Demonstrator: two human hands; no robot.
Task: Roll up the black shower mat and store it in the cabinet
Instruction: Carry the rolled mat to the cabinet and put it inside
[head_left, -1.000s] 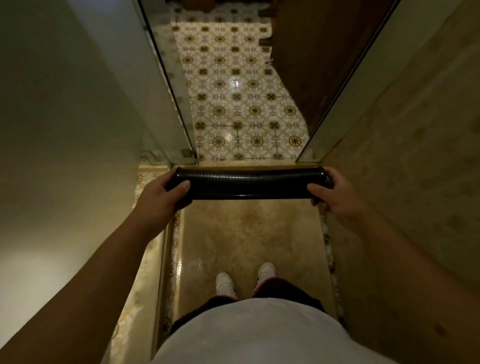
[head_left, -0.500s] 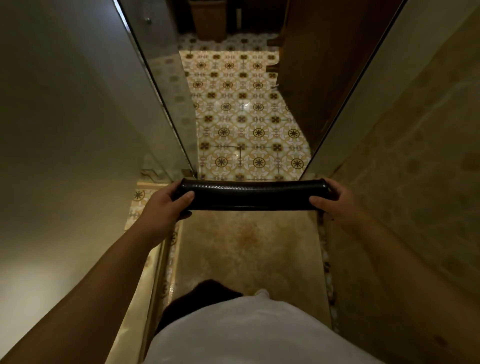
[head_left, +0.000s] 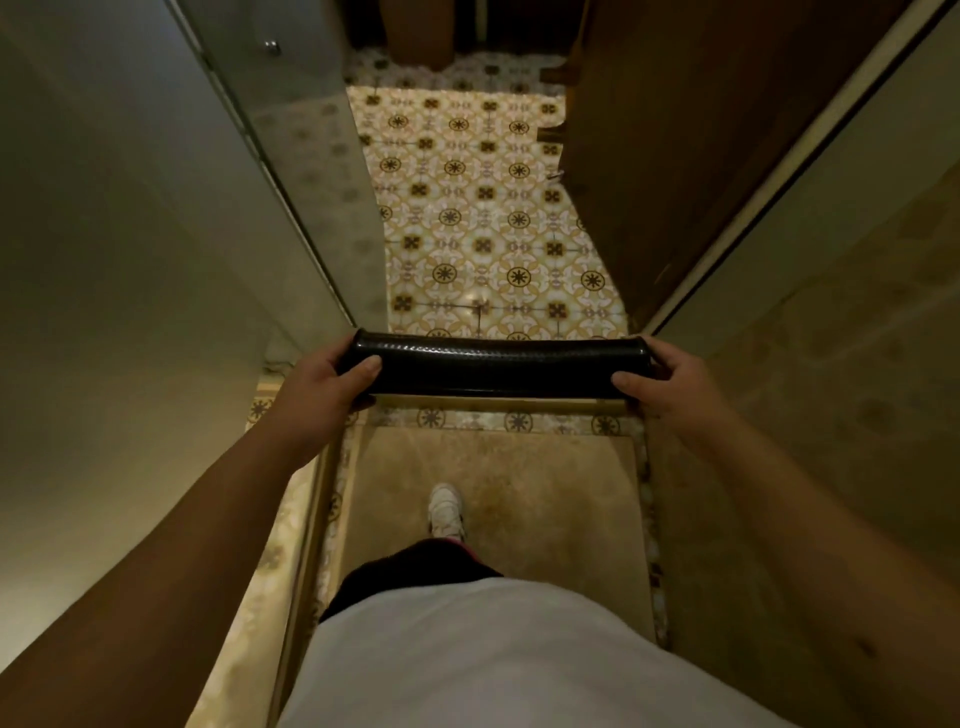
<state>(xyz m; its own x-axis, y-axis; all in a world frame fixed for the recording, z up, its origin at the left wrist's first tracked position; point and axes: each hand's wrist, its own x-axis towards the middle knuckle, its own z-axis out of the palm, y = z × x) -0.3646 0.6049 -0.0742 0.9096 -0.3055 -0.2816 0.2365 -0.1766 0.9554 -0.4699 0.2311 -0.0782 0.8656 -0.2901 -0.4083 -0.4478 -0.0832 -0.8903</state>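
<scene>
Two hands hold one rolled black mat (head_left: 498, 366) level in the air, crosswise in front of the body, above the edge between the plain shower floor (head_left: 545, 483) and the patterned tile floor (head_left: 483, 208). The left hand (head_left: 324, 384) clasps the roll's left end, thumb lying on top and fingers curled underneath, out of sight. The right hand (head_left: 670, 379) clasps the right end the same way, thumb on top. Below the mat, one white shoe (head_left: 445, 506) stands on the shower floor. A glass panel (head_left: 291, 171) rises on the left, and a brown wooden door (head_left: 675, 145) stands on the right.
</scene>
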